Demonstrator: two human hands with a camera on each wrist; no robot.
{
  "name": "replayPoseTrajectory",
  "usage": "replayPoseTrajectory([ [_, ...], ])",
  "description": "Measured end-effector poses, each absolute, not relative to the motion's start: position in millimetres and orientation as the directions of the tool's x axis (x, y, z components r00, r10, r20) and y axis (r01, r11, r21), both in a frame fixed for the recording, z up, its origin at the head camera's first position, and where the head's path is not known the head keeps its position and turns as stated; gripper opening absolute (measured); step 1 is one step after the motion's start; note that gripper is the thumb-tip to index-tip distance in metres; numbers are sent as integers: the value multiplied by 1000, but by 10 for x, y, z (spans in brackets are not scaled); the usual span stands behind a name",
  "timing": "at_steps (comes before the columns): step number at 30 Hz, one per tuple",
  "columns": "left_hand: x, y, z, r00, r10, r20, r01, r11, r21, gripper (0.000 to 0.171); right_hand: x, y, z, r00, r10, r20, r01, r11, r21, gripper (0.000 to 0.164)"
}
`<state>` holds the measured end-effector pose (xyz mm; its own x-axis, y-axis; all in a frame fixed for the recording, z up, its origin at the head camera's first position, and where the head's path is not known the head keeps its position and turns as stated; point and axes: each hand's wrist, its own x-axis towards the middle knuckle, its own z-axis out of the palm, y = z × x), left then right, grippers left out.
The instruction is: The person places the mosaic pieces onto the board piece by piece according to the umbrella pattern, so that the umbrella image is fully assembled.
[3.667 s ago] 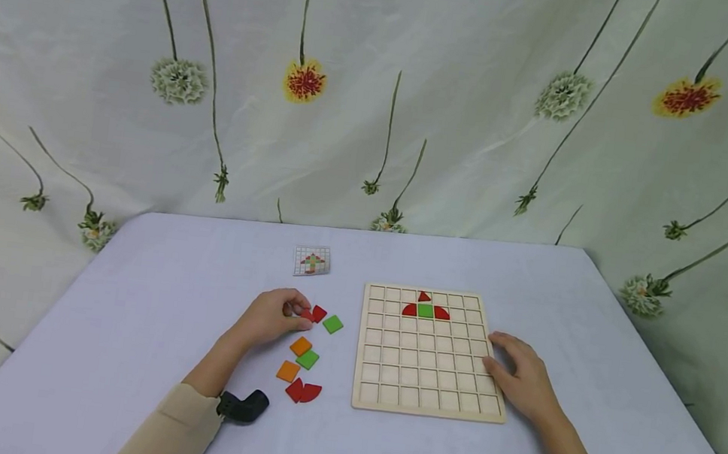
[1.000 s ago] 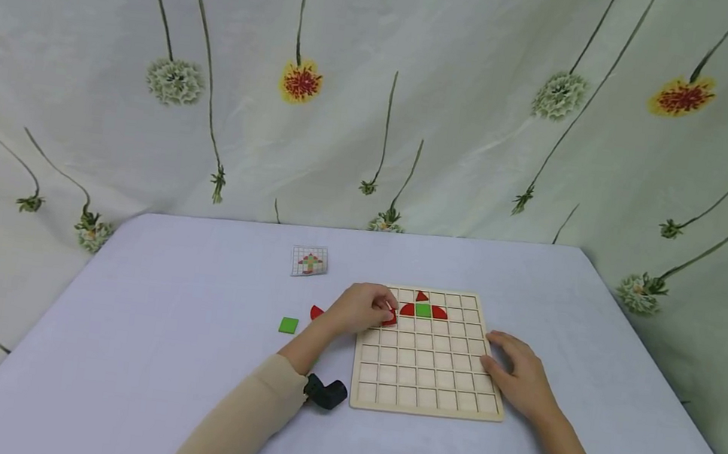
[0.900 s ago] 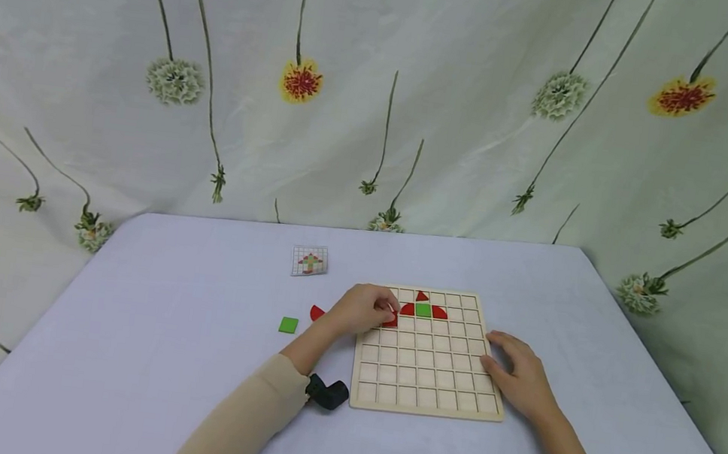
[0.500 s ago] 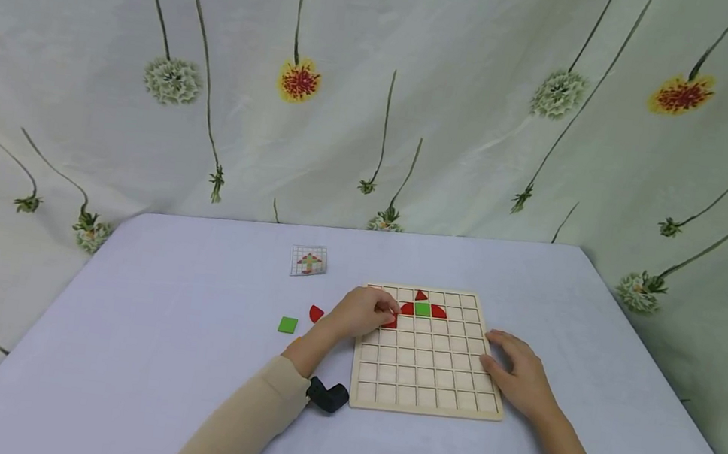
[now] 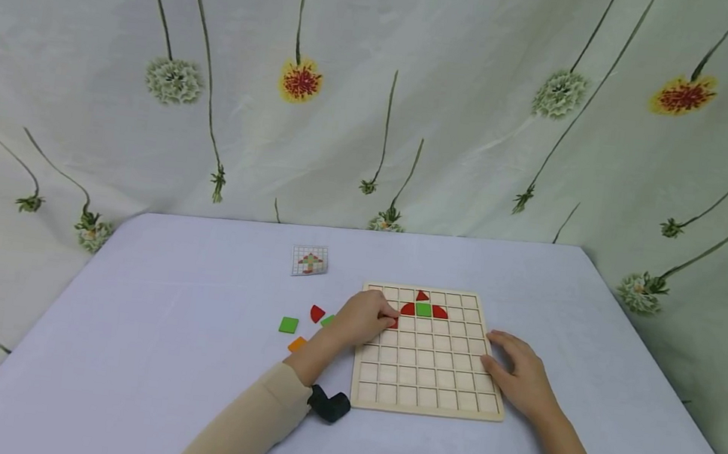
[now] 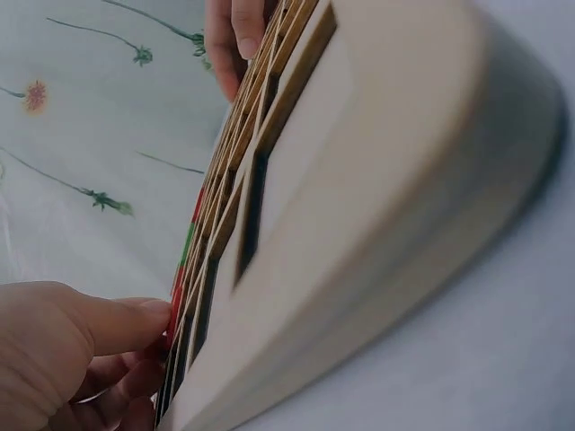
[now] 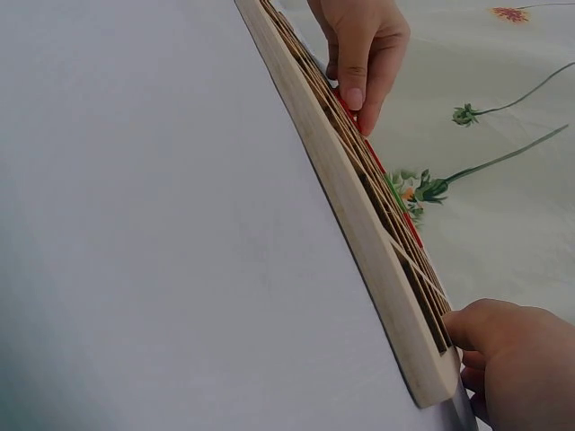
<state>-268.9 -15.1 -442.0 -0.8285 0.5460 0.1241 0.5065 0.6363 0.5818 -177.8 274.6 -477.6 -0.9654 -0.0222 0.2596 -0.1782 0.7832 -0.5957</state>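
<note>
My left hand (image 5: 363, 318) is over the upper left part of a wooden grid board (image 5: 419, 414). Its thumb and fingers pinch a red tile (image 5: 394, 323) against the grid. In the left wrist view the thumb (image 6: 126, 325) touches red, with the other fingers curled below. Two red quarter-round tiles flank a green square tile (image 5: 423, 310) on the board, with a red triangle (image 5: 422, 295) above it. At the board's right edge rests my right hand (image 5: 519, 375), its thumb and index finger spread and touching the rim.
Left of the board lie a red quarter-round tile (image 5: 317, 314), a green square (image 5: 288, 325) and an orange square (image 5: 297, 344); another green tile is partly hidden by my left arm. A small pattern card (image 5: 310, 261) lies behind them. A floral cloth hangs beyond the white table.
My left hand has carried a red tile rightward from the loose pieces onto the board. Lately its fingers have shifted only slightly at the tile. The right hand has stayed put.
</note>
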Motion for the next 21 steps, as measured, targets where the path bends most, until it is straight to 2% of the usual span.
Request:
replayPoseTrajectory([
  [7, -2672, -151, -4442, -835, 536, 123, 500, 647, 576, 20, -1783, 2751, -4792, -967, -19, 256, -173, 785, -595, 44],
  [15, -2683, -170, -4445, -846, 522, 108, 486, 671, 560, 29, -1784, 2754, -4804, -967, -22, 252, -174, 780, -601, 44],
  [21, -2689, -236, -4378, -862, 497, 100, 458, 678, 574, 24, -1782, 2748, -4789, -967, -23, 255, -178, 778, -602, 44],
])
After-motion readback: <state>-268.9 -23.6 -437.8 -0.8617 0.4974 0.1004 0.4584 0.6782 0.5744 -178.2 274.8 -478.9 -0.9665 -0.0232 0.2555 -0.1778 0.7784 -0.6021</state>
